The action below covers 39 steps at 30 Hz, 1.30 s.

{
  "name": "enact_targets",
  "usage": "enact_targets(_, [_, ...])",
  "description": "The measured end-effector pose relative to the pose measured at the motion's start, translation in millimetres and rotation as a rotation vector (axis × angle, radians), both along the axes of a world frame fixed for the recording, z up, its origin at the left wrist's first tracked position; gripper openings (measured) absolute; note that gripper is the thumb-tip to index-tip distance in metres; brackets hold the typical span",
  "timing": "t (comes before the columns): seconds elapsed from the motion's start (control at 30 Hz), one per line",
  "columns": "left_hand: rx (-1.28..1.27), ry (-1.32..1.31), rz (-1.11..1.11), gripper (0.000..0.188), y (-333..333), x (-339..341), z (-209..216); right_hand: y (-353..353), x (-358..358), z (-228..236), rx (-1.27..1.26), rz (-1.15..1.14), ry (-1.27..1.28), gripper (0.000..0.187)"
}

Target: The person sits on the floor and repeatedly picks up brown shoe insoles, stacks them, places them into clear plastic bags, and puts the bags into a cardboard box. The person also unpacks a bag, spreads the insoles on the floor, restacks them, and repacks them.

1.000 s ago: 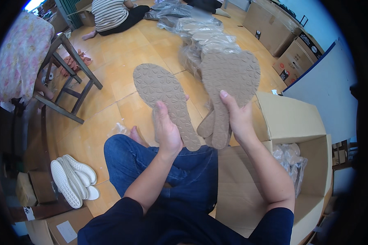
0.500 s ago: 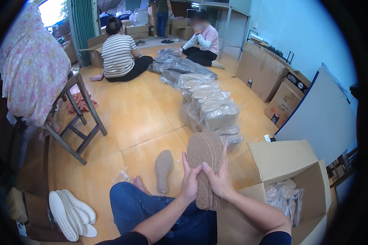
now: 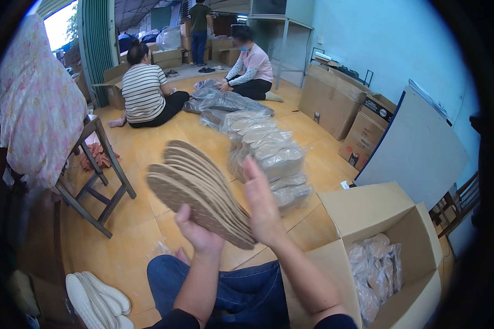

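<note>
- The left hand (image 3: 202, 234) curls around a stack of brown shoe soles (image 3: 200, 189), thumb against the outermost.
- The right hand (image 3: 262, 208) is open, fingers outstretched, palm at the stack's narrow ends.
- The stack tilts, fanned, above the jeans (image 3: 225, 285).
- White soles (image 3: 88, 301) lie at left; at right stands an open cardboard box (image 3: 414, 249).

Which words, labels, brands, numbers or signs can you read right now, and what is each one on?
I don't copy printed text; here is where print shows.
Smaller cardboard box: pale print on a black band, small and blurred.
Large cardboard box: one dark mark, too small to read.
Insoles in the left hand: no lettering visible.
</note>
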<state>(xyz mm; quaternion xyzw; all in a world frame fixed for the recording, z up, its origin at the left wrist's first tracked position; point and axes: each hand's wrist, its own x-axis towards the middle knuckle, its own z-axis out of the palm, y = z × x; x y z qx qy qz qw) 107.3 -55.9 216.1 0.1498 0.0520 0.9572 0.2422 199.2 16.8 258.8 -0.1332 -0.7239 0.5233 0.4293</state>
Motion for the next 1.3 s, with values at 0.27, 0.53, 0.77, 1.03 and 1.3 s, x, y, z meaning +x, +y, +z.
enact_targets(0.27, [0.037,0.285,0.063,0.058,-25.4,12.7,9.5,-61.9,2.9,-56.3,-1.057,0.227,0.542,0.069])
enact_targets(0.53, [-0.412,0.081,-0.254,0.054,42.7,-6.5,-43.9,60.3,14.1,13.3,0.041,-0.355,0.617,0.049])
enact_targets(0.77, [-1.115,0.501,-0.660,0.062,133.1,48.1,-164.0,90.8,52.4,-56.7,0.773,0.025,-0.894,0.067])
enact_targets(1.03, [-1.231,0.612,-0.775,0.061,133.4,108.7,-220.0,54.4,42.6,-180.7,0.948,0.289,-0.940,0.052])
enact_targets(1.3, [-1.253,0.596,-0.807,0.061,138.6,116.6,-217.7,72.4,36.4,-198.2,0.831,0.464,-0.832,0.039])
